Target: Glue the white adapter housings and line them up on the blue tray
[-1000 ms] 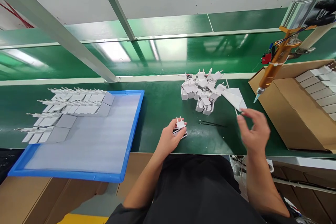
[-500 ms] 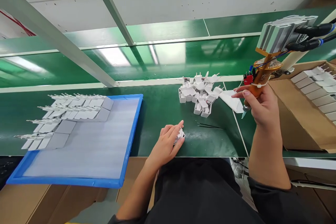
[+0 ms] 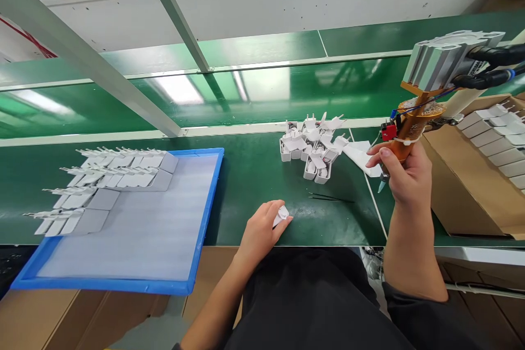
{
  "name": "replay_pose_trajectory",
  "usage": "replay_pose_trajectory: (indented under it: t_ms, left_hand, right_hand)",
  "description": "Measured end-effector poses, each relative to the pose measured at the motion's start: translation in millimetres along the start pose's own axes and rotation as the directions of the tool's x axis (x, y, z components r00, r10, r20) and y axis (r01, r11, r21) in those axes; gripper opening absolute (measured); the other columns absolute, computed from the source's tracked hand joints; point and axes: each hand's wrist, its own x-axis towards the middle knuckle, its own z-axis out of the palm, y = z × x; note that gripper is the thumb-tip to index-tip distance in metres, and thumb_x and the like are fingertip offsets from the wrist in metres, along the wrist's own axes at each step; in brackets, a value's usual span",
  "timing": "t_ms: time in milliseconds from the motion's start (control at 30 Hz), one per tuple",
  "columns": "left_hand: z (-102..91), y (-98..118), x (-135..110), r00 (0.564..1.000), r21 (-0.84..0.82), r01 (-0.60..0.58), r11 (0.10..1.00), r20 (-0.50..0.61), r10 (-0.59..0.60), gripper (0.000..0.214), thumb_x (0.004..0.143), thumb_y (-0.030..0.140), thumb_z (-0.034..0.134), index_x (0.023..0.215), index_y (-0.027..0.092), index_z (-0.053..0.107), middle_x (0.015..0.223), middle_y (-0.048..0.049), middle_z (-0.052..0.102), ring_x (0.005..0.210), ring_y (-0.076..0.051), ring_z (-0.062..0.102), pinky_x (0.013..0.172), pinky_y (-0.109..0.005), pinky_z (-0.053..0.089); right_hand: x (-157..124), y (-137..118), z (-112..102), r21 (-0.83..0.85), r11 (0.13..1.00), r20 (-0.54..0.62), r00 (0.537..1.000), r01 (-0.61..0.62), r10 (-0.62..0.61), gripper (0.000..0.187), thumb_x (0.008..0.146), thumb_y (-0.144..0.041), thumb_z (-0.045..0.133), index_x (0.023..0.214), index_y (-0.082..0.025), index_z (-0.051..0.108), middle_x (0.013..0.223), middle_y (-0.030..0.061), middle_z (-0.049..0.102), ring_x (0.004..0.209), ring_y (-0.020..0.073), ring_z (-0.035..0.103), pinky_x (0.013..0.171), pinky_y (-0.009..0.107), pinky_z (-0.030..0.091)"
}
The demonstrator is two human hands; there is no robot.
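Near the front edge of the green bench, my left hand is closed around a small white plastic charger housing, partly covered by my fingers. My right hand grips an orange glue dispenser with a red switch and a pale blue nozzle tip that points down. Above the dispenser sits a finned grey metal block. Between my hands lie thin dark tweezers. Farther back, a cluster of open white housings with plug lids stands on the bench.
A blue-rimmed tray on the left holds rows of white plug adapters. At the right stands a cardboard box with more white adapters. White paper lies behind my right hand. A slanted metal post crosses the left side.
My right hand and the dispenser have shifted slightly down, the nozzle still apart from the housing. My left fingers have curled down around the housing, uncovering more of its top.
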Motion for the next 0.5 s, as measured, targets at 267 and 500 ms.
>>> replay_pose_trajectory:
  t_ms: [267, 500]
  left_hand:
    - [-17.5, -42, 12, 0.979, 0.256, 0.165, 0.952, -0.164, -0.125, 0.039, 0.100, 0.042, 0.052, 0.128, 0.016, 0.054, 0.104, -0.0136, 0.070, 0.084, -0.027, 0.066, 0.076, -0.038, 0.052]
    - [-28.3, -76, 48, 0.876, 0.231, 0.401, 0.887, -0.379, -0.297, 0.057, 0.092, 0.040, 0.062, 0.140, 0.013, 0.048, 0.114, -0.0193, 0.065, 0.112, -0.037, 0.060, 0.097, -0.054, 0.048]
  right_hand:
    - [-5, 8, -10, -0.031, 0.999, 0.001, 1.000, 0.006, -0.006, 0.027, 0.087, -0.046, 0.070, 0.093, -0.022, 0.060, 0.083, 0.0018, 0.071, 0.060, 0.0155, 0.064, 0.062, 0.033, 0.052]
    - [-8, 9, -15, -0.023, 1.000, 0.033, 0.999, -0.005, 0.005, 0.026, 0.087, -0.045, 0.071, 0.092, -0.021, 0.061, 0.083, 0.0017, 0.072, 0.061, 0.0144, 0.064, 0.061, 0.030, 0.051]
